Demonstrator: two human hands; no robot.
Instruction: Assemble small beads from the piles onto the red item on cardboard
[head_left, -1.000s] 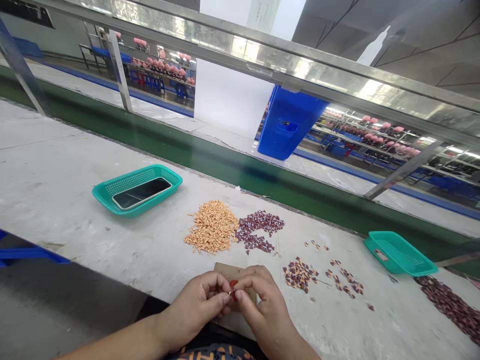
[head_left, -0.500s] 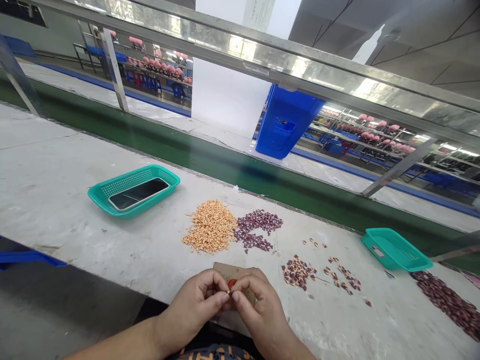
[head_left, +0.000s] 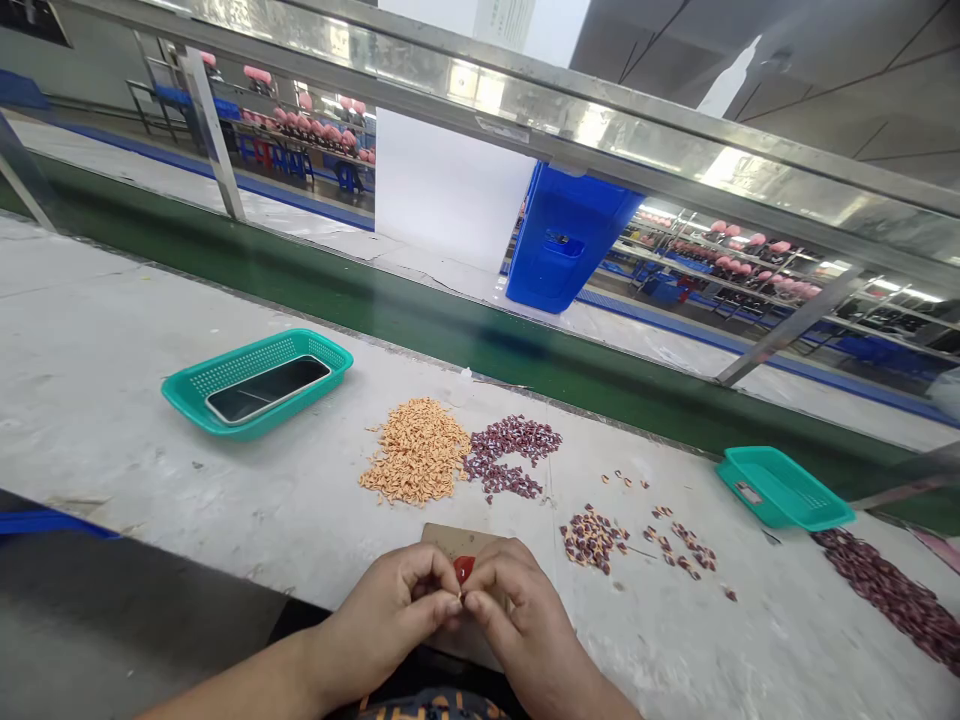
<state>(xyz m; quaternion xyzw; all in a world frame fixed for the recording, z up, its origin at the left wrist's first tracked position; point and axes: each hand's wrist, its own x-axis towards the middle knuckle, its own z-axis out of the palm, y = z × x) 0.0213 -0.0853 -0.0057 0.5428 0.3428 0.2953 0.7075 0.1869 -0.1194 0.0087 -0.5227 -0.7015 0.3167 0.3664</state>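
My left hand and my right hand meet at the near edge of the grey worktable, fingertips pinched together on a small red piece. Both hands rest over a brown cardboard card. Beyond them lie a pile of small tan pieces and a pile of small dark maroon pieces. A smaller heap of joined tan-and-maroon pieces lies to the right of my right hand.
A teal basket holding a phone sits at the left. A second teal basket stands at the right, with more maroon pieces in a strip beside it. A green conveyor belt and a blue bin lie beyond.
My fingers have closed tighter around the small red piece. The view has shifted slightly, and the hands stay in the same spot.
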